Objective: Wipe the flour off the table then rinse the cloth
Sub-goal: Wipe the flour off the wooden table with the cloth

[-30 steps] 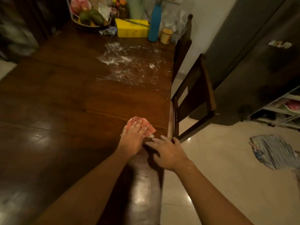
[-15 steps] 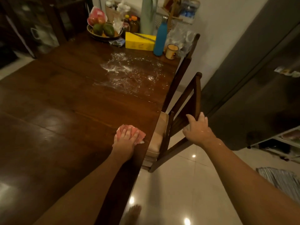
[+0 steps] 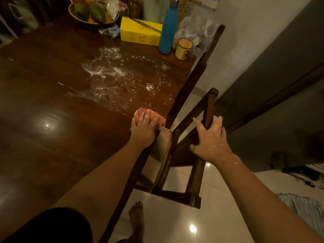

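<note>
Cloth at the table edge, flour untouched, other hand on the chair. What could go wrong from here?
1. The flour runs close to the table edge by the chair; a stroke that way with the pink cloth under the left hand would likely dump it on the seat.
2. The blue bottle and mug stand beside the patch; a long stroke may knock them.
3. The right hand grips the chair, a bare foot near its leg; dragging may hit it.
</note>
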A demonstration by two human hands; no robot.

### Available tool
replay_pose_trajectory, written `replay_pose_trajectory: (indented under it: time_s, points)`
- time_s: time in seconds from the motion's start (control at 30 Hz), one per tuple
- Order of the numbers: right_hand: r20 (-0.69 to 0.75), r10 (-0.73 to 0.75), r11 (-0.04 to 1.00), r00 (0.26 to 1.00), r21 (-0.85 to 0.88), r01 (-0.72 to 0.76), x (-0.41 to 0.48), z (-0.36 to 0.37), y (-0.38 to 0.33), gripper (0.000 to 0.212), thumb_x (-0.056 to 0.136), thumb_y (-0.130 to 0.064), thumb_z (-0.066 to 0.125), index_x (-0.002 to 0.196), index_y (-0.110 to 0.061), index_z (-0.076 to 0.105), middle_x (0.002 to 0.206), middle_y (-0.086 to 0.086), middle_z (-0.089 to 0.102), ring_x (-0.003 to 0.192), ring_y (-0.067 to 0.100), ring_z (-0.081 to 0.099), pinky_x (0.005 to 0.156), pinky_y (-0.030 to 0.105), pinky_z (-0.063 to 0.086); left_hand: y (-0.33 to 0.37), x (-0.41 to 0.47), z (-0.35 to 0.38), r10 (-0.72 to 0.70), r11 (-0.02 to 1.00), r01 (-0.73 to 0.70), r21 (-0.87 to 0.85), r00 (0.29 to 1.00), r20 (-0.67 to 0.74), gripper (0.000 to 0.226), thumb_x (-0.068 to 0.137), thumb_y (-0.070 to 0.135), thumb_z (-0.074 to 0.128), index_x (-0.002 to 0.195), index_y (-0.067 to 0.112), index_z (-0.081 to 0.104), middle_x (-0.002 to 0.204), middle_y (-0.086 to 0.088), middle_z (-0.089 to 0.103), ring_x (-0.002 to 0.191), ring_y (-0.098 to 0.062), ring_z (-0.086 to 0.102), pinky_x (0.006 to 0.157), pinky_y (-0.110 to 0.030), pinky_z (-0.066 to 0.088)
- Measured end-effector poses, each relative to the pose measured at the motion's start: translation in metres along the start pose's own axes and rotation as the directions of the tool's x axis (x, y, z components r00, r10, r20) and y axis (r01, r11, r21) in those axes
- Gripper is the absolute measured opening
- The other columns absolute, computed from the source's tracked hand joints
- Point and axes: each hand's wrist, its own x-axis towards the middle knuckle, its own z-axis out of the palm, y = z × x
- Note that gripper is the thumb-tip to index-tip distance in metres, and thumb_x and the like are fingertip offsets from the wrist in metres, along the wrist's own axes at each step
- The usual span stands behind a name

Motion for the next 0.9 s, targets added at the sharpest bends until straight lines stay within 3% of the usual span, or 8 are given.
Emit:
replay_pose_trajectory:
  time_s: [0.07,0.13,0.37,0.47,0.57,0.7,0.77,0.9]
  points:
    - [-0.041,-0.062,0.994,0.997,-0.094,0.058,0.02,-0.008,0.004,0.089,0.083,-0.038,0.07,0.154,-0.037,0.017,0.163,0.017,-0.018,0.147,0.042,-0.026,0.119,0.062,-0.003,0.006,0.01,-0.003,-0.009,1.0,0.009,0.0,1.0,0.012,0.063,0.101,0.04,0.033,0.155,0.032,0.003,0.164,-0.011,-0.007,0.15,-0.034,-0.012,0.116,-0.062,-0.001]
    - [-0.053,-0.089,0.985,0.995,-0.151,0.08,0.039,-0.015,0.007,0.082,0.083,-0.039,0.067,0.152,-0.036,0.024,0.163,0.017,-0.015,0.147,0.042,-0.026,0.118,0.063,-0.001,0.006,0.01,-0.004,-0.011,1.0,0.011,0.005,1.0,0.017,0.064,0.102,0.041,0.033,0.155,0.032,-0.001,0.164,-0.011,-0.01,0.15,-0.032,-0.014,0.117,-0.06,-0.001]
    - [-0.021,-0.177,0.951,0.984,-0.263,0.166,0.086,-0.032,-0.003,0.063,0.088,-0.038,0.061,0.147,-0.031,0.039,0.163,0.023,0.002,0.149,0.043,-0.02,0.118,0.065,-0.004,-0.033,-0.064,0.008,0.189,0.981,-0.191,0.02,0.98,0.053,0.063,0.098,0.039,0.033,0.152,0.049,0.001,0.163,0.01,-0.014,0.149,-0.016,-0.02,0.117,-0.05,-0.005]
    - [0.035,-0.194,0.943,0.98,-0.27,0.196,0.093,-0.031,-0.011,0.063,0.088,-0.036,0.06,0.147,-0.036,0.039,0.163,0.02,0.006,0.15,0.043,-0.017,0.118,0.068,-0.005,-0.056,-0.075,0.002,0.071,0.997,-0.074,0.036,0.995,0.071,0.059,0.101,0.04,0.032,0.15,0.053,0.001,0.162,0.015,-0.013,0.147,-0.011,-0.02,0.12,-0.054,0.001]
    - [0.019,-0.217,0.933,0.976,-0.291,0.213,0.1,-0.034,-0.017,0.053,0.092,-0.039,0.054,0.144,-0.034,0.045,0.162,0.017,0.016,0.151,0.041,-0.006,0.113,0.072,0.0,-0.069,-0.07,-0.01,-0.137,0.99,0.138,-0.011,0.99,0.026,0.056,0.102,0.045,0.031,0.151,0.052,0.004,0.163,0.012,-0.009,0.148,-0.013,-0.019,0.118,-0.058,0.003]
    - [0.005,-0.228,0.922,0.974,-0.319,0.218,0.11,-0.037,-0.025,0.046,0.094,-0.041,0.051,0.139,-0.032,0.051,0.155,0.012,0.034,0.149,0.037,0.015,0.109,0.077,0.007,-0.061,-0.067,-0.011,-0.467,0.883,0.463,-0.069,0.883,-0.044,0.056,0.102,0.046,0.031,0.152,0.047,0.006,0.165,0.0,-0.004,0.151,-0.021,-0.012,0.117,-0.062,0.005]
    - [-0.015,-0.269,0.916,0.963,-0.312,0.251,0.11,-0.034,-0.023,0.043,0.094,-0.044,0.049,0.135,-0.03,0.053,0.149,0.012,0.043,0.145,0.037,0.026,0.109,0.076,0.012,-0.042,-0.064,-0.007,-0.512,0.859,0.511,-0.041,0.856,-0.07,0.057,0.101,0.046,0.03,0.153,0.044,0.004,0.165,-0.007,-0.005,0.151,-0.029,-0.009,0.116,-0.064,0.004]
    - [-0.059,-0.427,0.888,0.902,-0.217,0.406,0.112,-0.031,-0.014,0.037,0.092,-0.042,0.045,0.124,-0.026,0.057,0.126,0.009,0.057,0.122,0.033,0.041,0.1,0.055,0.035,0.008,-0.055,-0.001,-0.44,0.898,0.44,-0.011,0.897,-0.039,0.055,0.103,0.047,0.025,0.154,0.039,0.007,0.164,-0.01,-0.007,0.15,-0.035,-0.009,0.118,-0.061,0.005]
